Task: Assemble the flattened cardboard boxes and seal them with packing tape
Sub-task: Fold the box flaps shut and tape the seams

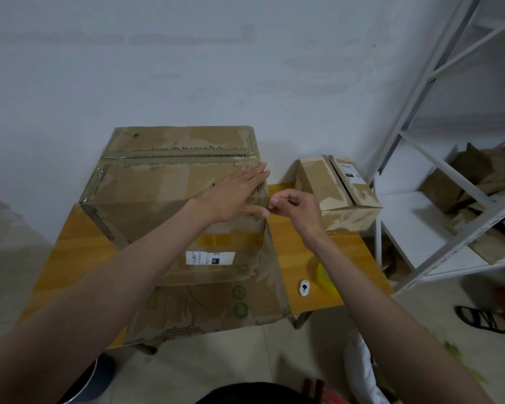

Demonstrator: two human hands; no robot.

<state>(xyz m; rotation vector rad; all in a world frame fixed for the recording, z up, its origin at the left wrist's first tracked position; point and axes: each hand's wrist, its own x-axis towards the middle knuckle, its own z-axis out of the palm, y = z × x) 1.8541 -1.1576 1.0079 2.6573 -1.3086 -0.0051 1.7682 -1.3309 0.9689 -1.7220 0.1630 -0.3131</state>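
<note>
I laid my left hand flat, fingers straight, on the large box, steadying its corner. My right hand curled in a pinch beside that corner (what it pinched, perhaps tape, I couldn't tell).

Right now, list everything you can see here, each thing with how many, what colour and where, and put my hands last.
large cardboard box: one, brown, upright on the table, top seam taped
flattened cardboard: one piece, brown, under the large box at the near edge
small cardboard box: one, brown, far right of the table
table: one, yellow wood top
tape roll: one, yellowish, right side of the table, partly behind the right forearm
small white tool: one, beside the roll
shelving: one, white, right, holding cardboard scraps
sandal: one, black, on the floor
left hand: flat on the large box
right hand: fingers curled, pinching at the box's right edge
</note>
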